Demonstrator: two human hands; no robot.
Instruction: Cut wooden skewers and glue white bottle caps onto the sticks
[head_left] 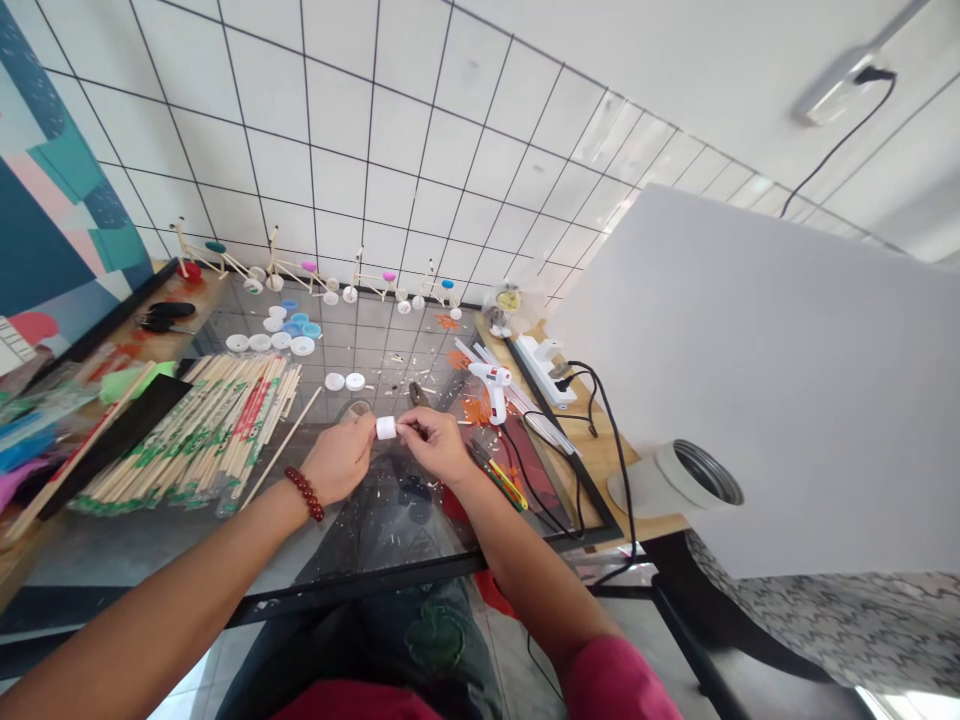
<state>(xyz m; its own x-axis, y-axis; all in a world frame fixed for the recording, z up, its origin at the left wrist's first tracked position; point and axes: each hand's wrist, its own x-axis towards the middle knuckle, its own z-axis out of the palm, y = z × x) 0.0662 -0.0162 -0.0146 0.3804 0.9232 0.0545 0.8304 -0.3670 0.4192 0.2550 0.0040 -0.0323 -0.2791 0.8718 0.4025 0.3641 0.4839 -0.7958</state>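
- From here I see a short white plastic cylinder (385, 428) left of the white plastic glue gun (491, 385).
- My left hand (341, 458) grips it narrowly, farther from the gun.
- My right hand (435, 442) pinches its end nearer the gun.

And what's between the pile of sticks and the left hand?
Head view: one loose stick lies slantwise between the pile of sticks and the left hand.
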